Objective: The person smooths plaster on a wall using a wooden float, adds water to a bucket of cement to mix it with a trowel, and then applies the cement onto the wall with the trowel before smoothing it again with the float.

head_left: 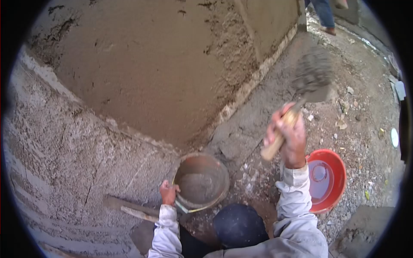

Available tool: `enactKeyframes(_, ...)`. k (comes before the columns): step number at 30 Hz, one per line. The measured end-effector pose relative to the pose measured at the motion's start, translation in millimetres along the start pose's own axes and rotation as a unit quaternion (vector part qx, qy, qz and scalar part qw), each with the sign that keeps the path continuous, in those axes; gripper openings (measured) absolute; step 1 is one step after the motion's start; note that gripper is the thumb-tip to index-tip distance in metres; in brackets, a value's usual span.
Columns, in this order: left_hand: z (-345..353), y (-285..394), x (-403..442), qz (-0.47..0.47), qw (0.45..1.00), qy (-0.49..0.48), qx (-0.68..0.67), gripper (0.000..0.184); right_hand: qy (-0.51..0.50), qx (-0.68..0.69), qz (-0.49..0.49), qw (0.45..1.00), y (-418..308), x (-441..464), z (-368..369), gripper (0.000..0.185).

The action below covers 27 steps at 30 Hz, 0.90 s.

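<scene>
In my right hand (293,136) is a trowel (272,148), its wooden handle wrapped by my fingers. A heap of wet grey mortar (313,71) sits on its blade, smeared by motion, held out ahead and to the right. My left hand (169,192) grips the left rim of a round bucket (202,155) with mortar-stained walls. Inside the bucket is a grey-brown layer of mortar. The bucket stands at the foot of a wall (159,77) coated in wet, mostly smooth plaster, with rougher patches near its right side.
A red basin (342,176) with cloudy water stands right of my right forearm. Left of my left hand lies a wooden-handled tool (140,213). My dark-covered knee (239,225) is near the bucket. Gravelly ground (357,129) stretches right. Another person's leg (323,13) shows at the top right.
</scene>
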<state>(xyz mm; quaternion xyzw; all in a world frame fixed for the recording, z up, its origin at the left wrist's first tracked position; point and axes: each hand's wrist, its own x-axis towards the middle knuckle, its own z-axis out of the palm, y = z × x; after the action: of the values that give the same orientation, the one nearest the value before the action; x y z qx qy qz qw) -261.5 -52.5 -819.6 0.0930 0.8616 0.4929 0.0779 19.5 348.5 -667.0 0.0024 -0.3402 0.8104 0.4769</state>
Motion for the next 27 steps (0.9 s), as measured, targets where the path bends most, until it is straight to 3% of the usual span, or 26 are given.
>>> enactKeyframes(2, 0.7, 17.4, -10.2, 0.003, 1.000, -0.007, -0.018, 0.025, 0.045, -0.109, -0.174, 0.978, -25.6, 49.0, 17.5, 0.028)
enactKeyframes(5, 1.2, 18.9, -11.7, 0.004, 0.998, -0.010, -0.056, 0.024, 0.152, -0.213, -0.376, 0.889, -45.4, 125.5, 29.6, 0.026)
enactKeyframes(7, -4.6, 9.5, -11.1, 0.002, 0.998, -0.010, -0.054, 0.024, 0.244, -0.264, -0.431, 0.828, -42.0, 173.5, 27.0, 0.026)
enactKeyframes(9, -10.2, -9.1, -3.2, 0.001, 0.999, -0.008, -0.038, 0.024, 0.373, -0.380, -0.488, 0.692, -22.2, 220.4, 22.6, 0.026)
enactKeyframes(11, -10.7, -2.5, -5.0, 0.013, 1.000, 0.001, -0.004, 0.025, 0.391, -0.488, -0.467, 0.626, 19.8, 259.1, -0.1, 0.026)
enactKeyframes(12, -12.6, -0.4, -9.5, 0.014, 1.000, 0.006, 0.016, 0.025, 0.270, -0.687, -0.354, 0.574, 32.9, 257.6, -16.6, 0.026)
enactKeyframes(13, -15.4, 1.1, -13.3, 0.013, 1.000, 0.003, -0.007, 0.026, 0.128, -0.839, -0.214, 0.484, 36.2, 243.8, -21.0, 0.026)
enactKeyframes(14, -13.9, 4.0, -12.8, 0.012, 0.999, -0.002, -0.030, 0.028, -0.050, -0.856, -0.066, 0.510, 51.9, 226.6, -21.6, 0.028)
enactKeyframes(15, -11.1, 3.8, -12.1, 0.010, 0.998, -0.008, -0.055, 0.029, -0.137, -0.804, -0.144, 0.560, 75.6, 185.6, -21.2, 0.031)
enactKeyframes(17, -10.9, -11.9, -5.9, 0.004, 1.000, 0.002, -0.022, 0.030, -0.256, -0.732, -0.063, 0.628, 102.6, 85.8, -6.7, 0.035)
enactKeyframes(19, -11.9, -12.4, -6.4, 0.011, 0.999, -0.004, -0.038, 0.030, -0.390, -0.679, 0.106, 0.612, 123.6, 5.1, -11.1, 0.047)
enactKeyframes(20, -10.5, -3.0, -11.3, 0.001, 1.000, -0.003, 0.020, 0.028, -0.427, -0.621, 0.185, 0.631, 164.7, -29.2, -38.7, 0.038)
enactKeyframes(22, 3.2, 11.6, -30.1, 0.001, 1.000, -0.017, 0.019, 0.025, -0.449, -0.537, 0.464, 0.543, 171.7, -63.3, -31.2, 0.026)
enactKeyframes(23, 14.4, 22.8, -39.8, 0.002, 1.000, -0.024, 0.017, 0.024, -0.440, -0.501, 0.531, 0.523, 205.7, -89.3, -51.2, 0.025)
enactKeyframes(25, 38.2, 64.2, -71.8, 0.056, 0.994, -0.048, 0.079, 0.021, -0.407, -0.405, 0.575, 0.583, 317.1, -164.7, -118.8, 0.024)
enactKeyframes(26, 51.1, 62.4, -82.2, 0.046, 0.997, -0.065, 0.004, 0.020, -0.395, -0.354, 0.581, 0.617, 358.7, -201.9, -144.2, 0.023)
enactKeyframes(27, 58.4, 39.0, -79.4, 0.099, 0.991, -0.072, 0.061, 0.022, -0.381, -0.312, 0.590, 0.640, 388.1, -232.9, -162.7, 0.023)
